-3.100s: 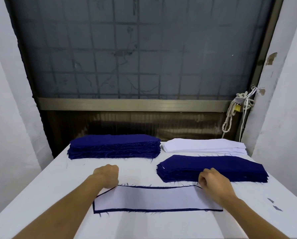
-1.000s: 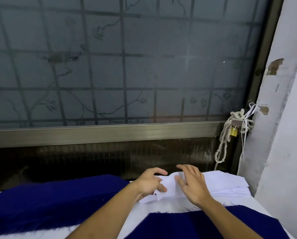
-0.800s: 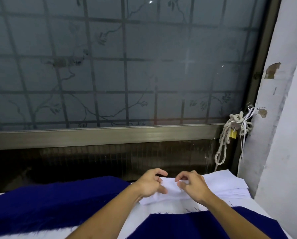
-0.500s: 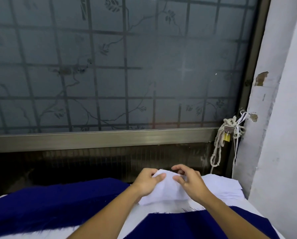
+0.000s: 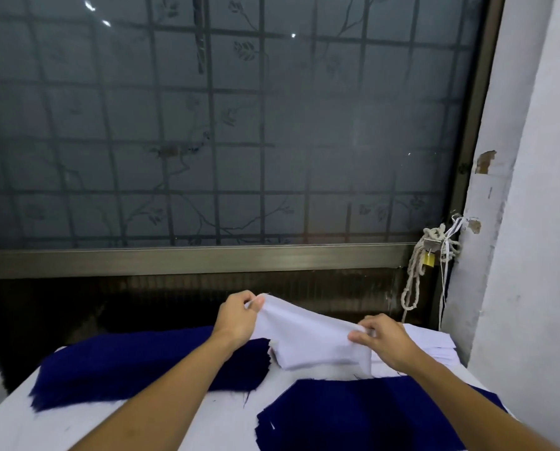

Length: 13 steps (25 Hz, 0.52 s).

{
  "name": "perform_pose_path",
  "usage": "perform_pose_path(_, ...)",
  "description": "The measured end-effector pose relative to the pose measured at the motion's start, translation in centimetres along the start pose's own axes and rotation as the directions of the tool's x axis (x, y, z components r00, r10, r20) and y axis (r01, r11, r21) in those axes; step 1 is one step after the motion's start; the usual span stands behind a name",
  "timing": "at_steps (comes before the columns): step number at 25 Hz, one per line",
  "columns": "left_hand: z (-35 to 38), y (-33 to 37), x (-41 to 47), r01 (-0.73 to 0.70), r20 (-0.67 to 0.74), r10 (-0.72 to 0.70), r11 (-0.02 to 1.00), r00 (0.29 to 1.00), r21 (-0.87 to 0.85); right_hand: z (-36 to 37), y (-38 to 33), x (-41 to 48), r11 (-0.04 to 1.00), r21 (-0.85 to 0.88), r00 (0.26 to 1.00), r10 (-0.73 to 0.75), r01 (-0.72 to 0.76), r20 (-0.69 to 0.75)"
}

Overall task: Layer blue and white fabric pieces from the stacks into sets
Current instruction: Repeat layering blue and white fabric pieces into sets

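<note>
My left hand [image 5: 236,317] and right hand [image 5: 382,336] each have fingers pinched shut on one white fabric piece [image 5: 308,330], lifted above the white stack [image 5: 431,346] at the desk's [image 5: 216,418] far right, between two blue stacks [image 5: 135,369].

Two bare forearms come up from the bottom edge of the frame, one from the lower left and one from the lower right, each ending in a bare left hand [image 5: 236,319] and right hand [image 5: 384,341]. No sleeve reaches either wrist (the arms are uncovered as far down as the frame shows). Fingernails look short, unpainted.
</note>
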<state>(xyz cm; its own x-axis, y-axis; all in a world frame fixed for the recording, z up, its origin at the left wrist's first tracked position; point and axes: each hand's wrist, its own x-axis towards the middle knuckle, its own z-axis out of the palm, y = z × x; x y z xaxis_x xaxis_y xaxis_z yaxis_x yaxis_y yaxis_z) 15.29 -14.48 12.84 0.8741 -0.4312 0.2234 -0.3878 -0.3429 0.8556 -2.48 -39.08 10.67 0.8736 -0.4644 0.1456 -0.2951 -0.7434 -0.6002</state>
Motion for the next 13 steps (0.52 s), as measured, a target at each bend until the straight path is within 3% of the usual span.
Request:
perform_pose_path(5, -6.7, -3.3, -2.2, 0.048, -0.128, -0.039, 0.996, 0.991, 0.073, -0.8, -0.8, -3.0, 0.998, 0.067, 0.999, 0.021, -0.019, -0.030)
perform_pose_path(13, -12.4, -8.5, -7.2, 0.131, -0.230, -0.115, 0.990, 0.966, 0.058, 3.4, -1.5, -7.2, 0.939, 0.337, 0.987, 0.116, -0.071, -0.115)
